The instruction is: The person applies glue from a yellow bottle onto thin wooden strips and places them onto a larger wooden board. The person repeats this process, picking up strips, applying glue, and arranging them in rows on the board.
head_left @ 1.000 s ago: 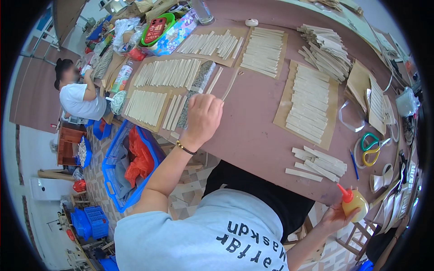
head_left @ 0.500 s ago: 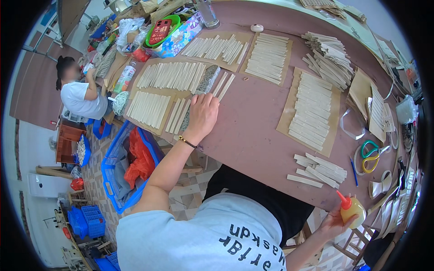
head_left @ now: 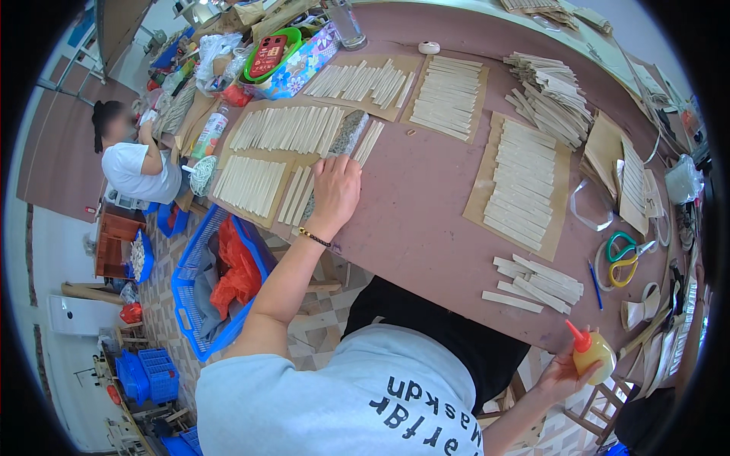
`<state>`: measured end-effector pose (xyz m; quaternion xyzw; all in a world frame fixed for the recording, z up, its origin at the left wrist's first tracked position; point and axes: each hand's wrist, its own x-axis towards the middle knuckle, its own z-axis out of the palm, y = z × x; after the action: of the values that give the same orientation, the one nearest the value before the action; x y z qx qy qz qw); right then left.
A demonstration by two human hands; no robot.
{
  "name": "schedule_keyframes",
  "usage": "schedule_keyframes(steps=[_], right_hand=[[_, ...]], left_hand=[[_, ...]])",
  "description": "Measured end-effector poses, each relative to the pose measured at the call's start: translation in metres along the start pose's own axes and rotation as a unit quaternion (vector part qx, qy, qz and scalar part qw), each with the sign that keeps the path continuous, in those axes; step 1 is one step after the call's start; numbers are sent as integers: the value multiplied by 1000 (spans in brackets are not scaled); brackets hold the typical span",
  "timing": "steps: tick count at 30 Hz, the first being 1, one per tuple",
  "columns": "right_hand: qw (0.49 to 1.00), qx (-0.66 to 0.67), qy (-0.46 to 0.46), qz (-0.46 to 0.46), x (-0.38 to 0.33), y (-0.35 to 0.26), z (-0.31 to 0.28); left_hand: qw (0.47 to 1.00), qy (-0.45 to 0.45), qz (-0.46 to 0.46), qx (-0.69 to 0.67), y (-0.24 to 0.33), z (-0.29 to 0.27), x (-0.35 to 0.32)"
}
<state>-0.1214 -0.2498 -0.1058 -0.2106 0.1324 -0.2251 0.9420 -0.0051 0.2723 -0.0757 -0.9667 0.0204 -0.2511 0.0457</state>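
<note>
My left hand [head_left: 334, 190] lies over a grey speckled stone bar [head_left: 348, 131], its bent fingers closed on the near ends of a few thin pale strips [head_left: 370, 144]. The fingertips are partly hidden beneath the hand. On the other side of the bar, several loose strips [head_left: 296, 196] lie near the wrist. At the table's lower right, my right hand [head_left: 559, 378] is wrapped round a squeeze bottle [head_left: 595, 360] of yellowish liquid. The bottle is tilted, its red nozzle pointing up and left.
Rows of strips on brown card [head_left: 559, 194] cover parts of the table. A loose strip pile [head_left: 544, 285], pen [head_left: 595, 287] and scissors [head_left: 623, 258] lie to the right. Left of the table stands a blue basket [head_left: 186, 308]; farther left is another person [head_left: 133, 159].
The strips by my left hand, spread apart before, now lie close together against the stone bar. My left hand has shifted slightly left. My right hand and the bottle stay put.
</note>
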Motion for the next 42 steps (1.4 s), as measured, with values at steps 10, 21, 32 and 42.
schedule_keyframes(steps=[10, 21, 32, 42], right_hand=[[1000, 22, -18, 9, -4, -3, -8], [998, 64, -1, 14, -11, -2, 3], [990, -102, 65, -71, -28, 8, 28], [936, -315, -18, -156, -44, 10, 23]], left_hand=[[1000, 2, -11, 8, -2, -4, -1], [984, -19, 62, -169, 106, -57, -7], [873, -140, 209, -418, 220, -61, -38], [869, -140, 226, -417, 222, -67, -47]])
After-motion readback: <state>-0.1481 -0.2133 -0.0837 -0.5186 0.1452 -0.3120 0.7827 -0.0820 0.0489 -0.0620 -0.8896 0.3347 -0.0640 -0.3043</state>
